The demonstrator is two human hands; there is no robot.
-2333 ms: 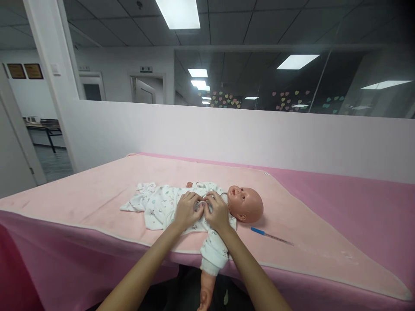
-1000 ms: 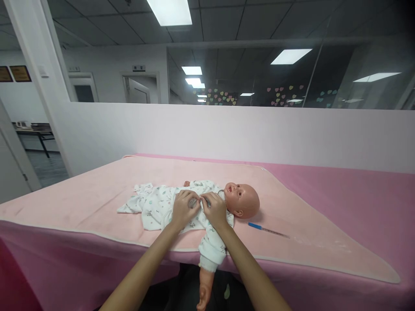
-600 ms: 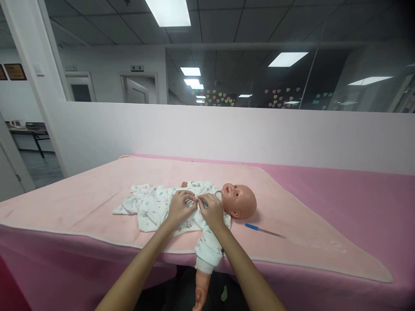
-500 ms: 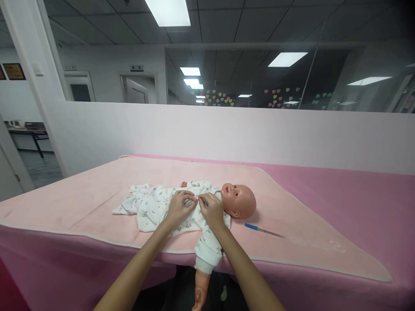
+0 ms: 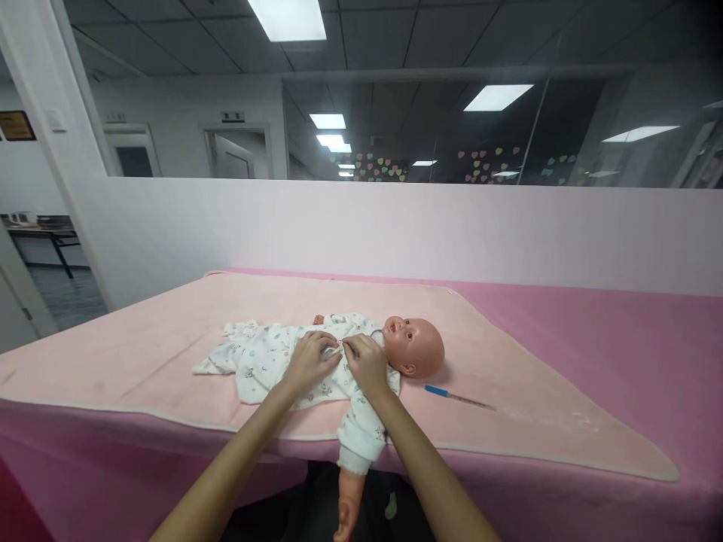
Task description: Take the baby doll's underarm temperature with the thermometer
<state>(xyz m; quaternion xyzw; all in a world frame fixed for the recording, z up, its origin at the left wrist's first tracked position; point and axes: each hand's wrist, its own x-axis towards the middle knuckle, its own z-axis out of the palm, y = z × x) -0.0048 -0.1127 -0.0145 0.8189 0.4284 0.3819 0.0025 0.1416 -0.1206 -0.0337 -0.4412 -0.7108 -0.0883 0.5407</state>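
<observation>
A baby doll [image 5: 419, 348] lies on its back, head to the right, face up. It wears a white baby outfit [image 5: 260, 369] with small printed figures. Over the doll's chest, my left hand [image 5: 309, 360] is closed, thumb and fingers pinching at the front of the outfit. My right hand [image 5: 368, 367] pinches the same front just beside it, near the neck; the fingertips of both hands almost meet. What exact part of the cloth they hold is too small to tell. The doll's near arm [image 5: 350, 500] sticks out past the table edge towards me.
A thin rod with a blue end [image 5: 437, 391], like a thermometer, lies right of the doll's shoulder. Beneath everything is a peach mat [image 5: 169, 331] over a pink table cover [image 5: 621, 331]. A low white wall [image 5: 395, 233] with glass above stands behind.
The view has shifted slightly. Both hands stay pinched at the outfit's front, with barely any movement of the fingers. The doll and the rod stay in place.
</observation>
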